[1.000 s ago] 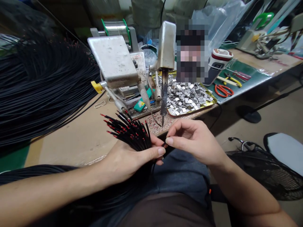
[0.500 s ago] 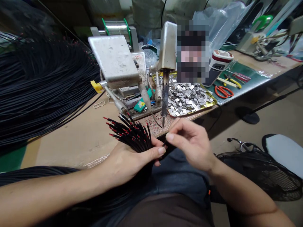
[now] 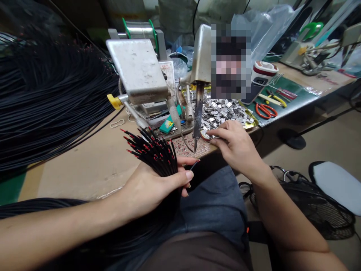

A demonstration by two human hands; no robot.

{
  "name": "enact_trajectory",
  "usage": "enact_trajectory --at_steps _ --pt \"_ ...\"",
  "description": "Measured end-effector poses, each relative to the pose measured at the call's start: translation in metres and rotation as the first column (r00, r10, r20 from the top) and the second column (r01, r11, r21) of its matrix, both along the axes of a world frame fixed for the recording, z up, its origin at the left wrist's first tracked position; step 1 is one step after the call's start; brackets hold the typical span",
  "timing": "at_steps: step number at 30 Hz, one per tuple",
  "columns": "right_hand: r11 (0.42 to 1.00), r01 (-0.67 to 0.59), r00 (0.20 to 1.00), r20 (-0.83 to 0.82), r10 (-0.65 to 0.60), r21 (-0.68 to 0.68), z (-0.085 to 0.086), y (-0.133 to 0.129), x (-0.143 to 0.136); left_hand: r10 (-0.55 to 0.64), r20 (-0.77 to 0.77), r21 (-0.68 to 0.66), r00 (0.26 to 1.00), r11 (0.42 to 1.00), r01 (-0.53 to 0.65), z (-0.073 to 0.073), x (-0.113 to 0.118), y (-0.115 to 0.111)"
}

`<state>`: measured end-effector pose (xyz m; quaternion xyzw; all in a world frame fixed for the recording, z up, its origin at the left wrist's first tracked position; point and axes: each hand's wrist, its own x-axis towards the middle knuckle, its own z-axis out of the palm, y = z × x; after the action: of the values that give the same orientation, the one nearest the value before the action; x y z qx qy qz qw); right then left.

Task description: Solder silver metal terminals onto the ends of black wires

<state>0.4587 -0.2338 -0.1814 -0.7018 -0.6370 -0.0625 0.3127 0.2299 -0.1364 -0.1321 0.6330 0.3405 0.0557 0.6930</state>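
Observation:
My left hand (image 3: pixel 158 184) is closed around a thick bundle of black cables (image 3: pixel 152 154) with red-tipped ends fanning up and to the left. Between its thumb and index finger a single cable (image 3: pixel 194 165) sticks out to the right, apart from the others. My right hand (image 3: pixel 235 148) is at the near corner of a yellow tray (image 3: pixel 255 123) full of small metal plates (image 3: pixel 222 111). Its index fingertip touches a plate at the corner, with the thumb a little apart below. Just left of those fingers, a soldering iron (image 3: pixel 199 113) points down from its holder.
A solder wire feeder (image 3: pixel 138 71) with a spool (image 3: pixel 140 32) stands behind the bundle. A big heap of black cables (image 3: pixel 56 82) covers the left side. Orange-handled scissors (image 3: pixel 266 110) and pliers (image 3: pixel 278 99) lie right of the tray. A black mesh fan (image 3: pixel 307 207) is below right.
My right hand has let go of the single cable and moved up and forward to the tray corner. My left hand keeps the bundle, and the single cable's red end now shows.

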Motion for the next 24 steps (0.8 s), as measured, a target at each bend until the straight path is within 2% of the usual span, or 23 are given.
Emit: enact_trajectory --at_steps 5,10,16,18,21,24 --pt "0.999 0.031 0.999 -0.045 -0.03 0.022 0.001 0.002 0.002 0.004 0.01 -0.004 1.0 1.0 -0.004 0.003 0.0 0.0" --pt "0.997 0.049 0.98 -0.198 -0.037 0.058 0.001 0.004 0.004 0.004 0.013 0.021 1.0 1.0 -0.004 -0.001 -0.002 -0.001" --pt "0.988 0.083 0.951 -0.308 -0.04 0.128 0.0 0.003 0.0 -0.012 0.024 0.018 1.0 1.0 0.012 -0.003 -0.003 0.0" --pt "0.974 0.126 0.891 -0.453 -0.026 0.191 0.003 0.001 -0.006 -0.014 0.047 0.011 0.999 1.0 0.014 -0.005 -0.003 0.003" --pt "0.948 0.175 0.709 -0.702 0.067 0.266 0.01 -0.006 -0.021 0.009 0.091 -0.022 0.996 1.0 -0.007 -0.01 -0.004 0.008" --pt "0.975 0.084 0.521 -0.843 0.135 0.208 0.017 -0.011 -0.039 0.065 0.114 -0.081 0.991 0.995 -0.056 -0.015 -0.003 0.012"
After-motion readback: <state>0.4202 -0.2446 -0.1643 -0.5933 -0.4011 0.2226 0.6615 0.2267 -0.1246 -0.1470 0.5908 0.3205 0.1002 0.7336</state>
